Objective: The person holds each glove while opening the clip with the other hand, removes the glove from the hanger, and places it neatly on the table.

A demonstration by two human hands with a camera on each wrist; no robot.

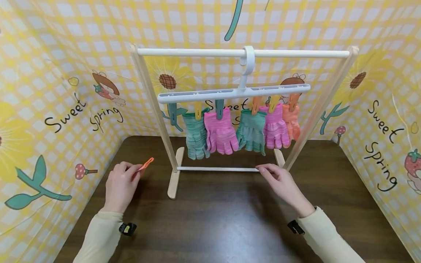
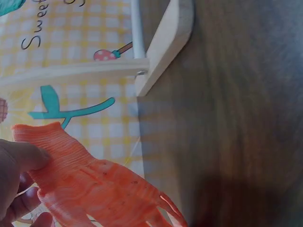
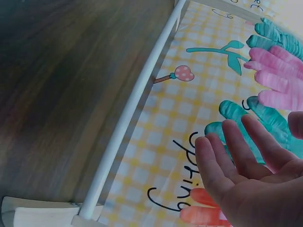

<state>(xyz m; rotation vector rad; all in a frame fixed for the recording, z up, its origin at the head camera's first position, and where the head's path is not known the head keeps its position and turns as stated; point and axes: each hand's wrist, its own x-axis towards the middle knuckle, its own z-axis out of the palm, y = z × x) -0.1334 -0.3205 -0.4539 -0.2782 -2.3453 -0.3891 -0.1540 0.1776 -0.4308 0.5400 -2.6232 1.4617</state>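
My left hand (image 1: 121,186) pinches an orange knit glove (image 2: 109,184) by its cuff, thumb on one face, left of the rack. In the head view only a narrow edge of that glove shows past the fingertips. My right hand (image 1: 284,186) holds nothing; its fingers are extended in the right wrist view, in front of the rack's right side. A light grey hanger (image 1: 200,95) hangs from the rack's top rod (image 1: 194,53). Clothespins hold several gloves on it: teal (image 1: 196,138), pink (image 1: 222,135), teal, pink and, at the right end, orange (image 1: 291,122).
The wooden rack (image 1: 151,106) stands on feet (image 1: 174,184) on a dark brown table (image 1: 210,215). A thin white rod (image 1: 217,169) joins its sides low down. Yellow checked cloth (image 1: 82,33) with printed flowers and lettering encloses the back and both sides.
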